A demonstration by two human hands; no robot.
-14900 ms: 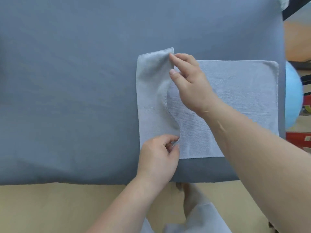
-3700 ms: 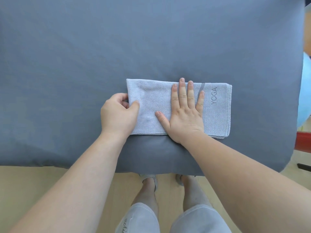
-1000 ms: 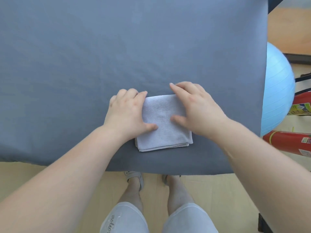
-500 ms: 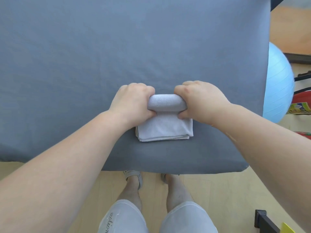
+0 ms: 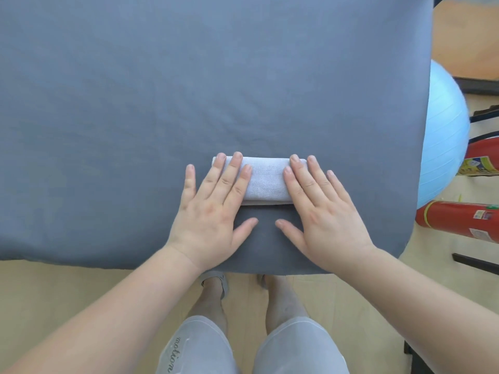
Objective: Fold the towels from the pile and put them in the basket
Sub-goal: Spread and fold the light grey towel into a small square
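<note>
Near the counter's [image 5: 189, 76] front edge, a folded grey towel [image 5: 266, 182] lies pressed flat under two palms. The left hand [image 5: 213, 211] covers one end and the right hand [image 5: 324, 211] the other, each grip wide, fingers straight, clasping nothing. Once the pressure lifts, the thick layers could spring open. No basket is in view.

My left grip [image 5: 213, 211] and right grip [image 5: 324, 211] cover most of both ends of the folded towel [image 5: 266, 182], so I can't count its layers. The tabletop [image 5: 189, 76] runs off the top and left edges and hides part of the blue ball [image 5: 442, 136]. The red extinguisher [image 5: 456, 220] is cut off at the right, its label too small to read.
</note>
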